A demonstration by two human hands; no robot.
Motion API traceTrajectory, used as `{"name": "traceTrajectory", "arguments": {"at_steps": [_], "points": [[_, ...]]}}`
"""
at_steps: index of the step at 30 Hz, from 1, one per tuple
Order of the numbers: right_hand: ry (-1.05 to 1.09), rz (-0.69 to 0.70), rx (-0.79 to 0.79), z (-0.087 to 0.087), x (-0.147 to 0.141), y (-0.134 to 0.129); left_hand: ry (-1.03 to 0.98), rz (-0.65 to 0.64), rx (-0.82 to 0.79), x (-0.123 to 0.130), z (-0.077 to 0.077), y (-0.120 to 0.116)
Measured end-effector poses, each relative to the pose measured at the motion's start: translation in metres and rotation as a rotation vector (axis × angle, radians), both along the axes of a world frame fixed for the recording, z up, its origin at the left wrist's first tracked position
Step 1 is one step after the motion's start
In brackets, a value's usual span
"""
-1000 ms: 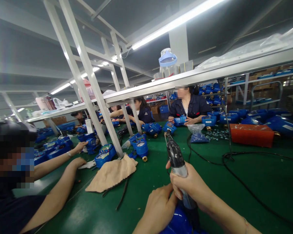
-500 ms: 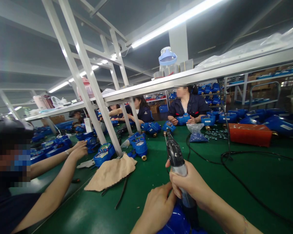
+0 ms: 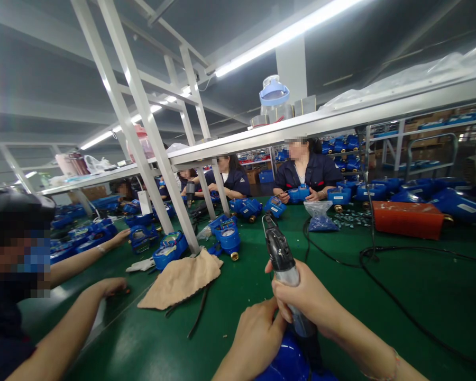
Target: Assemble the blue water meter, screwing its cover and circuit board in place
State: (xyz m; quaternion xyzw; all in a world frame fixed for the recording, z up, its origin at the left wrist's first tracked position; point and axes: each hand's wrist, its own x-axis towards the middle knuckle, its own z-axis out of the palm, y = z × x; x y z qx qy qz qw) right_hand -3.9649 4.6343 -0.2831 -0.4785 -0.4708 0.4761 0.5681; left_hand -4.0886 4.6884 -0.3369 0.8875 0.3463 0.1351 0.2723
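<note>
My right hand (image 3: 301,296) is wrapped round a black and silver power tool (image 3: 286,272), whose hooked top end points up and whose lower end reaches down to a blue meter body (image 3: 287,362) at the bottom edge. My left hand (image 3: 256,336) lies on the near left side of that blue body, its fingers bent against it close to the tool. What its fingertips touch is hidden behind my right hand and the tool. Left of my hands a tan cloth (image 3: 180,280) lies on the green table (image 3: 230,296), with a dark cable end beside it.
Blue meters (image 3: 227,238) stand beyond the cloth by a white shelf post (image 3: 178,201). At right are an orange-red box (image 3: 408,218), a bag of blue parts (image 3: 320,217) and a looping black cable (image 3: 392,291). A co-worker's arms (image 3: 79,312) reach in from the left; others sit opposite.
The left co-worker's nearer hand has come down from a blue meter to the tabletop. The power tool has shifted slightly left in my right hand. My left hand has hardly moved.
</note>
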Motion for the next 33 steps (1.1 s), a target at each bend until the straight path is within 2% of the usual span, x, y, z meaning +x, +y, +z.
{"name": "traceTrajectory", "arguments": {"at_steps": [8,25,33], "points": [[-0.031,-0.036,-0.006,0.0025,-0.0048,0.0007,0.008,0.008,0.019,-0.0013,-0.0038,-0.0004],[0.035,0.086,0.041,-0.0028,-0.0002,-0.0002,0.011,0.004,0.010,-0.0006,0.0020,-0.0008],[0.033,0.057,0.021,-0.0022,0.0002,-0.0012,0.000,-0.007,0.003,0.0009,-0.0012,0.0005]]}}
